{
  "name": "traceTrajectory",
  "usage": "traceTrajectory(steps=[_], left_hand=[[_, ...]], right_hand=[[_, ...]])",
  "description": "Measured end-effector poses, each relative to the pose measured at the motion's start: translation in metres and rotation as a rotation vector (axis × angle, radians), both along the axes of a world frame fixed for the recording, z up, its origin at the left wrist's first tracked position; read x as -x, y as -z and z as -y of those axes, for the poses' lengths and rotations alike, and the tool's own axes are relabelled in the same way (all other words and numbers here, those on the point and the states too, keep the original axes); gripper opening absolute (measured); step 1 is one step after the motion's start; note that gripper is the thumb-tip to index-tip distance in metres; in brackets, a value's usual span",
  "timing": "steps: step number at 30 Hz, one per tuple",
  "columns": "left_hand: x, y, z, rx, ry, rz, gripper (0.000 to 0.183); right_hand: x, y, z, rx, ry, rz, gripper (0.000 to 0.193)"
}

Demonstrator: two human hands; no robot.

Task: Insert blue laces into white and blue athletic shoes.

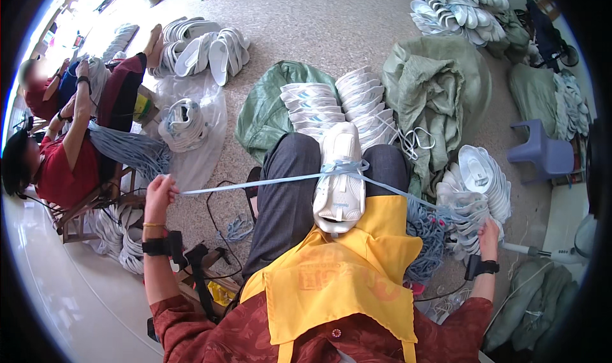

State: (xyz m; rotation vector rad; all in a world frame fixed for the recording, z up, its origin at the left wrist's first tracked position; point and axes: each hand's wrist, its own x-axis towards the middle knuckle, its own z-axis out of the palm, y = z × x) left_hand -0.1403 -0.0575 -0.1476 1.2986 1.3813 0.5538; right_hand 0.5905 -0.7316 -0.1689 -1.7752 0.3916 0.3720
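A white shoe [340, 200] lies across my lap between my thighs, over the yellow apron. A light blue shoelace [255, 184] is knotted or looped at its lacing and pulled out to both sides. My left hand [161, 191] is closed on the lace, which is taut out to the left. Out to the right, my right hand [489, 235] is closed at the lace's other stretch, beside a stack of white shoes [475, 184]; the lace blends with those shoes near my fingers.
Rows of white shoes [312, 104] stand just ahead, between green sacks [440, 95]. Blue laces [424, 235] hang by my right thigh. Two people in red sit at left, near more laces [131, 147]. A purple plastic stool [542, 149] stands at right.
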Motion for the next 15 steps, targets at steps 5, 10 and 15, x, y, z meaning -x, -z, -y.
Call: traceTrajectory(steps=[5,10,15], left_hand=[[-0.097,-0.012,0.048,-0.645,0.247,-0.271,0.038],[-0.23,-0.049,0.108,-0.701,0.609,0.039,0.028],[-0.297,-0.05,0.128,-0.832,0.831,0.093,0.019]], right_hand=[[0.087,-0.029,-0.166,0.196,-0.641,0.289,0.02],[0.191,-0.086,-0.298,-0.04,-0.982,0.252,0.017],[0.23,-0.108,-0.345,0.007,-1.162,0.275,0.018]])
